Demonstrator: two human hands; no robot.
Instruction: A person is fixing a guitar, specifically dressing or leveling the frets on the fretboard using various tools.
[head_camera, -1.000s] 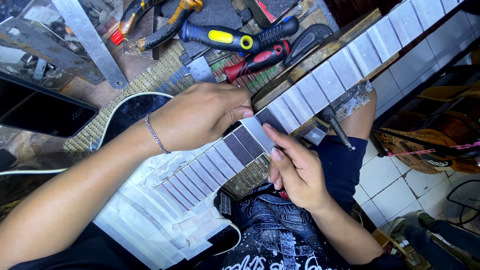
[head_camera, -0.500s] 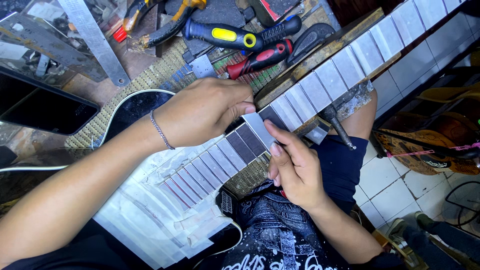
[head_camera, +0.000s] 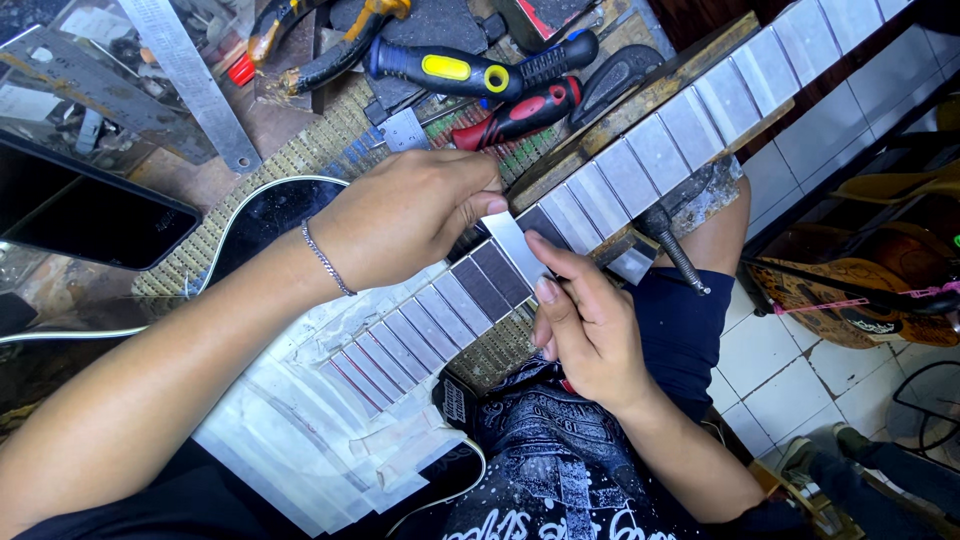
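A guitar neck (head_camera: 660, 150) lies diagonally across the bench, its fretboard covered in strips of pale tape with a few dark gaps near the middle. My left hand (head_camera: 410, 215), with a chain bracelet on the wrist, rests on the neck and pinches one end of a tape strip (head_camera: 515, 245) with the thumb. My right hand (head_camera: 585, 320) presses the other end of that strip with its fingertips from the near side. The black guitar body (head_camera: 265, 215) is partly hidden under my left arm and masking tape.
Screwdrivers with blue-yellow (head_camera: 455, 70) and red-black (head_camera: 515, 115) handles and pliers (head_camera: 320, 45) lie at the back. A steel ruler (head_camera: 190, 80) and a dark screen (head_camera: 80, 210) sit left. A vise screw (head_camera: 675, 250) hangs under the neck. Tiled floor (head_camera: 790, 350) lies right.
Both hands stay on the same tape strip; the left thumb has pressed down closer to the strip's far end. The view has shifted slightly.
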